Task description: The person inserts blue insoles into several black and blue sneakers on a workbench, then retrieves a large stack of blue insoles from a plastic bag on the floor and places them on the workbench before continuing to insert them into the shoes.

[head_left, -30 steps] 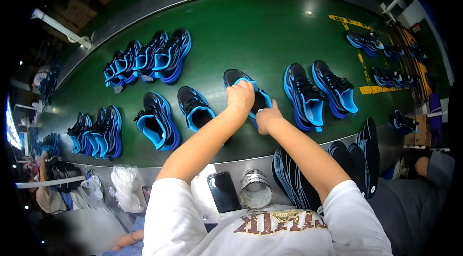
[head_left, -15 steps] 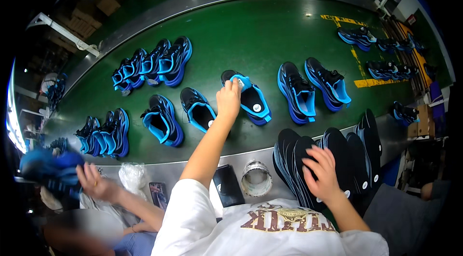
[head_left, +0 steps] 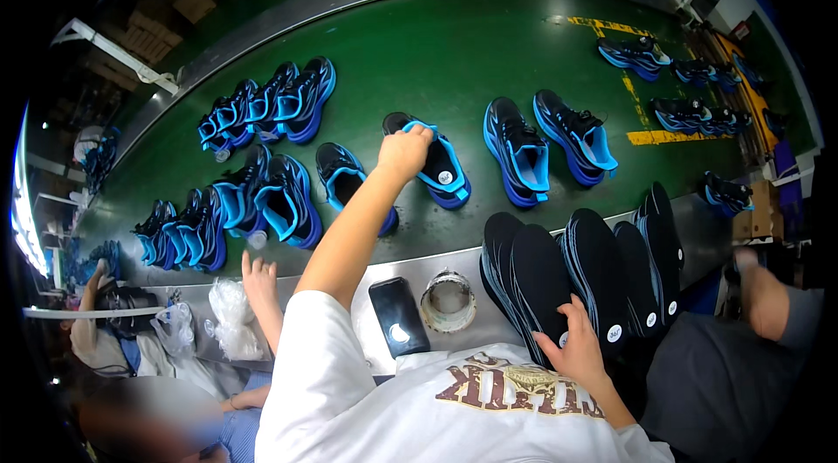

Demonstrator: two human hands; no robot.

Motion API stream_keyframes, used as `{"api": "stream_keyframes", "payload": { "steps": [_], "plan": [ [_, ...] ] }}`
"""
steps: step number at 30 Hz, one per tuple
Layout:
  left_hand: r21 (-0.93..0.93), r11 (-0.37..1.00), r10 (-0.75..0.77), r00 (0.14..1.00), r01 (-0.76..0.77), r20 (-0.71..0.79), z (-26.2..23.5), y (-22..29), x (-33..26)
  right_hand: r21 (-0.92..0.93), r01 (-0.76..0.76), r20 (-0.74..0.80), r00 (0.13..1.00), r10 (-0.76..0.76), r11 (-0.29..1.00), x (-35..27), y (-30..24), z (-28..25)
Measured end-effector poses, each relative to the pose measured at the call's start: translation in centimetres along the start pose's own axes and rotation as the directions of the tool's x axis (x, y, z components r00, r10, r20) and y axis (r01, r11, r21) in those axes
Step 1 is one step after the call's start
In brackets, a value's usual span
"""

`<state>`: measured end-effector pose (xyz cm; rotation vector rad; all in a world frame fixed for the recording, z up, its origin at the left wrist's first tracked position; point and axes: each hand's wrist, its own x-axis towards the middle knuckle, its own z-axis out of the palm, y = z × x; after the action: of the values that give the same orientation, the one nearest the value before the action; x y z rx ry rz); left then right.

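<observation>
My left hand (head_left: 408, 151) is closed on the light-blue tongue of a black-and-blue sneaker (head_left: 454, 186) standing on the green belt. Inside that shoe a round white label shows at the heel. Lower right, my right hand (head_left: 576, 349) has its thumb and fingers around the heel end of a black insole (head_left: 537, 267), at the front of a stack. More black insoles (head_left: 598, 267) with round white labels lie just right of it. Left of my left forearm stands another sneaker (head_left: 340, 171), partly covered by the arm. A pair of sneakers (head_left: 517, 153) stands to the right.
Several sneakers (head_left: 301, 101) stand in rows at the left, others beyond yellow tape (head_left: 681, 137) at right. A phone (head_left: 399, 319), a crusted round container (head_left: 448, 301) and a plastic bag (head_left: 231, 315) lie on the metal edge. A co-worker's hand (head_left: 260, 280) reaches in at left.
My right hand has come down from above the insoles onto the front stack. My left hand stays on the sneaker's tongue. At left, the co-worker has set a sneaker on the belt.
</observation>
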<state>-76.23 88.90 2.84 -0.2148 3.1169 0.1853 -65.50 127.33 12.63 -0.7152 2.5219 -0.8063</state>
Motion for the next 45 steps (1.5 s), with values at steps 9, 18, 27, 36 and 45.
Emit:
{"api": "stream_keyframes", "payload": {
  "steps": [9,18,27,36,45],
  "plan": [
    [-0.937,-0.232,-0.167,0.938,0.262,0.303,-4.3,1.5,-0.2,-0.014,0.110,0.227,0.968,-0.104,0.994,2.2,-2.4,-5.4],
    [-0.738,0.673,-0.166,0.982,0.043,-0.094,2.0,10.8,2.9,-0.237,0.276,-0.278,0.899,-0.337,0.932,13.5,-1.4,-11.0],
    [-0.752,0.645,-0.257,0.965,0.135,-0.047,3.5,11.6,7.3,-0.350,0.356,-0.138,0.895,-0.424,0.866,20.2,-0.5,-8.2],
    [-0.962,0.041,-0.499,0.839,0.270,0.215,4.8,11.9,9.0,-0.467,0.332,0.014,0.930,-0.368,0.820,26.4,2.5,-2.8],
    [-0.963,0.015,-0.489,0.842,0.269,0.227,5.8,11.4,9.0,-0.408,0.386,0.090,0.919,-0.385,0.827,29.7,5.8,0.4]
  ]
}}
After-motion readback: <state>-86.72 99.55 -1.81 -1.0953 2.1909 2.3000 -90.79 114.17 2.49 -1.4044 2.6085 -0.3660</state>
